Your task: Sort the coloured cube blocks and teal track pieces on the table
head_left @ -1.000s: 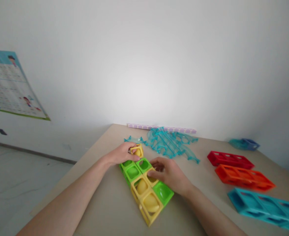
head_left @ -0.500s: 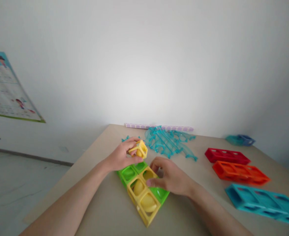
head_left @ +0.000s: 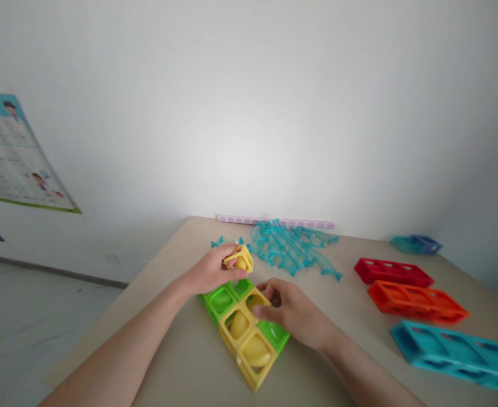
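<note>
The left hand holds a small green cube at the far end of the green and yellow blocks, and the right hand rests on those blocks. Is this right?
Not quite. The head view shows that the cube in the left hand is yellow, not green. The rest is correct: it is held at the far end of the green and yellow blocks, and the right hand rests on them.

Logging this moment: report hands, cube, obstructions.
Left hand grips small yellow cube, held above block cluster. Right hand on cluster, grip unclear. Teal track pieces behind, apart.
</note>
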`<state>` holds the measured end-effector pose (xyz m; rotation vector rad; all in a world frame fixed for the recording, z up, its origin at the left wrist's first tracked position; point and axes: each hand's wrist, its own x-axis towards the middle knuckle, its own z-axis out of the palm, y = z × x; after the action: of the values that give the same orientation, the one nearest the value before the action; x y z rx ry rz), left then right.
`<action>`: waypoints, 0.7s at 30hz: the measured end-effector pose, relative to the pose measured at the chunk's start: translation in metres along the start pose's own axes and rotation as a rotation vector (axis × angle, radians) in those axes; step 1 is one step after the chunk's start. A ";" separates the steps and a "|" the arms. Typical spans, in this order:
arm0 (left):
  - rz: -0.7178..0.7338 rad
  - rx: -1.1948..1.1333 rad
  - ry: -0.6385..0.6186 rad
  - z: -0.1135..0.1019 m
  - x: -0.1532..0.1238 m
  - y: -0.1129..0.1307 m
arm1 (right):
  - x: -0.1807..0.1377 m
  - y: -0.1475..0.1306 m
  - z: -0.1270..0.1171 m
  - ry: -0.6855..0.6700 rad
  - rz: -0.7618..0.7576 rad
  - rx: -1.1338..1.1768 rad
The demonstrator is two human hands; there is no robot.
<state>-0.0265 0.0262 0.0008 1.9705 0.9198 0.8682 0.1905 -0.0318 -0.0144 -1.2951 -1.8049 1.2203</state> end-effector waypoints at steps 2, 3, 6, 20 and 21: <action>0.030 0.061 0.024 0.000 0.000 0.001 | 0.001 0.001 0.004 -0.001 0.050 0.117; 0.058 0.109 0.038 0.000 0.000 0.002 | 0.002 0.001 0.006 0.004 0.064 0.153; 0.150 0.263 0.046 0.000 0.000 0.003 | 0.003 0.001 0.011 0.042 0.042 0.200; 0.197 0.497 0.070 0.004 0.000 0.000 | -0.002 -0.007 0.024 0.293 -0.219 -0.094; 0.188 0.500 0.065 0.004 0.000 0.000 | -0.004 -0.007 0.024 0.292 -0.303 -0.113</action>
<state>-0.0237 0.0251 -0.0012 2.5015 1.0791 0.8689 0.1681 -0.0442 -0.0173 -1.1402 -1.7935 0.7354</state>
